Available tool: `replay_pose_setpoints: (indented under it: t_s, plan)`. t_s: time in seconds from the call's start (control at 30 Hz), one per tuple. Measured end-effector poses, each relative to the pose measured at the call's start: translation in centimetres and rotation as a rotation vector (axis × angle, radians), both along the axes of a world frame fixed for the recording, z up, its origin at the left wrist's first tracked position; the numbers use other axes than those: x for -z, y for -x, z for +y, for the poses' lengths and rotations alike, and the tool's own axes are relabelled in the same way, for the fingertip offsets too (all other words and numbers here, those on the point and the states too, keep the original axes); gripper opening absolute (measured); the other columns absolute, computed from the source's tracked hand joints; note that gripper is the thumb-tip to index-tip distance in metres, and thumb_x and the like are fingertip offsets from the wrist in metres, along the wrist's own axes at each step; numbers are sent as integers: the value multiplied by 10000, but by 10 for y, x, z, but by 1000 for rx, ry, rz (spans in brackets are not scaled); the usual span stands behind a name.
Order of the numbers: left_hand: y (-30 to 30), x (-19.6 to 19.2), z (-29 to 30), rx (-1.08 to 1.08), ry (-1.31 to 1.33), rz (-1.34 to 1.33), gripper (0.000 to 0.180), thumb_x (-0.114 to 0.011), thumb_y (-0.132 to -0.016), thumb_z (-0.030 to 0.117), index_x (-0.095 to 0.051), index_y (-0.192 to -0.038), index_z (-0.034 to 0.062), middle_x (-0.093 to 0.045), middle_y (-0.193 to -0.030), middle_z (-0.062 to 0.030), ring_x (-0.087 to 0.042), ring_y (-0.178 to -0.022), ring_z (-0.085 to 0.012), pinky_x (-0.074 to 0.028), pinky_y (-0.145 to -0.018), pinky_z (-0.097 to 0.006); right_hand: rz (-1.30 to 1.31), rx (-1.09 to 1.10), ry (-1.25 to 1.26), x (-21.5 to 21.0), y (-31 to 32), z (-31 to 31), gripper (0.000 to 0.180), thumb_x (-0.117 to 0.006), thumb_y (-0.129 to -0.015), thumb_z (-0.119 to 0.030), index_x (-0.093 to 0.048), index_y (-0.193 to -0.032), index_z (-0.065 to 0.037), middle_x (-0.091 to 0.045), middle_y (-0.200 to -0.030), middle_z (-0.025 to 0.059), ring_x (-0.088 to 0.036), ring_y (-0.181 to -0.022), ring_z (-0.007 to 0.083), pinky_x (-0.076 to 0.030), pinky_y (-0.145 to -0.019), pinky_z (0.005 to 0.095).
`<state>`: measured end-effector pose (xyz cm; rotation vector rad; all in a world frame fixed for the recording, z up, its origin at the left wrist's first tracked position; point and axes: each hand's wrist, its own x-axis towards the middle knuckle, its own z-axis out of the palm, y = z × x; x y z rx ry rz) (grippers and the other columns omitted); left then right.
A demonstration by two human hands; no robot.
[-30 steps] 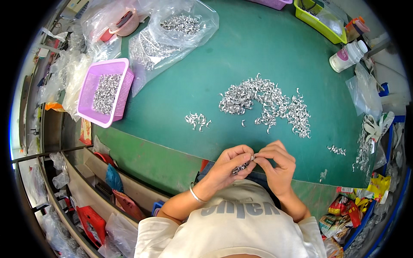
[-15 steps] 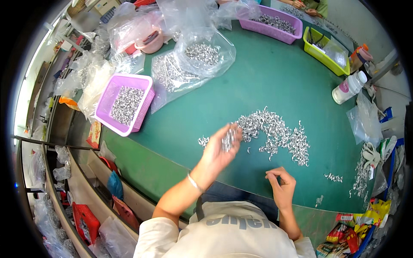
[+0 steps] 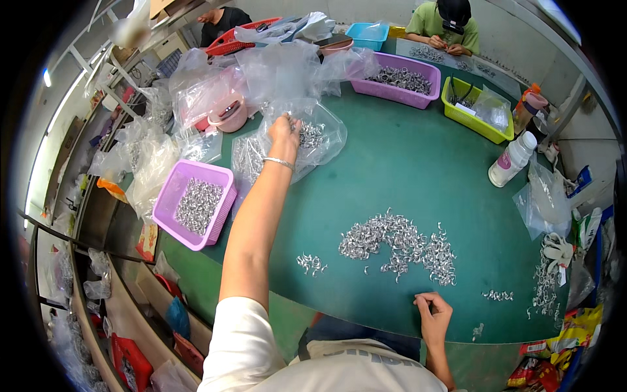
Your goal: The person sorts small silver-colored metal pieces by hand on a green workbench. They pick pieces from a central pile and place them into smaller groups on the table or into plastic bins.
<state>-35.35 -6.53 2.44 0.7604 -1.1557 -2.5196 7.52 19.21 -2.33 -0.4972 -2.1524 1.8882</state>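
Observation:
My left hand (image 3: 285, 136) reaches out over the clear plastic bag (image 3: 330, 142), its fingers curled. Silvery bits show at its fingertips, seemingly small curved metal pieces, though the back of the hand hides most of the grip. More such metal pieces (image 3: 312, 136) lie in the bag. My right hand (image 3: 434, 312) rests near the table's front edge, thumb and fingers pressed together; anything between them is too small to make out. Beyond it spreads a large heap of curved metal pieces (image 3: 407, 243), with a small cluster (image 3: 311, 264) to the left and another group (image 3: 498, 296) to the right.
A purple basket (image 3: 225, 208) of metal pieces stands left, another purple basket (image 3: 428, 99) at the back. A yellow-green basket (image 3: 480, 122) and white bottle (image 3: 513, 160) are on the right. Plastic bags crowd the back left. Two people sit beyond the green table (image 3: 392, 176).
My left hand has moved from beside the heap, where it held a handful of metal pieces, forward to the clear bag. My right hand stays pinched near the front edge. The view has tilted up.

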Motion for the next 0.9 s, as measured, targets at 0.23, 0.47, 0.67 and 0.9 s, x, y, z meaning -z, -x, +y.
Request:
replay_pose_setpoints:
  t_s: [0.23,0.47,0.67,0.9]
  plan:
    - [7,26,-4,-21,620,117,311,-509,-666,14,-582,-950,-91,-555,-717,-61,-507,-610,-137,-409,-548,-273,44,33,-137,-6,0,12,26,-594,-752,36,-616,-765,30,-592,-714,78,-508,-645,136,-397,-596,236]
    - [-97,-8,42,288,1037,290,358,-462,-729,-5,-558,-1071,-50,-601,-810,-106,-545,-677,-140,-434,-640,-268,25,47,-825,-12,20,40,461,-693,-699,-167,-515,-1095,-14,-456,-1161,160,-404,-1088,330,-313,-906,416]
    - [-253,33,71,1067,1829,319,676,-597,-794,360,-310,-1301,17,-152,-1384,-273,-162,-1283,-429,-213,-1007,-534,-53,-145,-969,7,36,18,657,-689,-700,-285,-408,-1233,-23,-253,-1355,204,-261,-1234,402,-236,-974,518]
    - [-302,51,88,919,1728,475,639,-702,-702,143,-396,-1252,35,-241,-1349,-242,-263,-1233,-408,-263,-1008,-453,1,-455,-940,-3,20,7,540,-653,-729,-208,-453,-1201,-41,-285,-1359,157,-274,-1252,353,-261,-997,494]
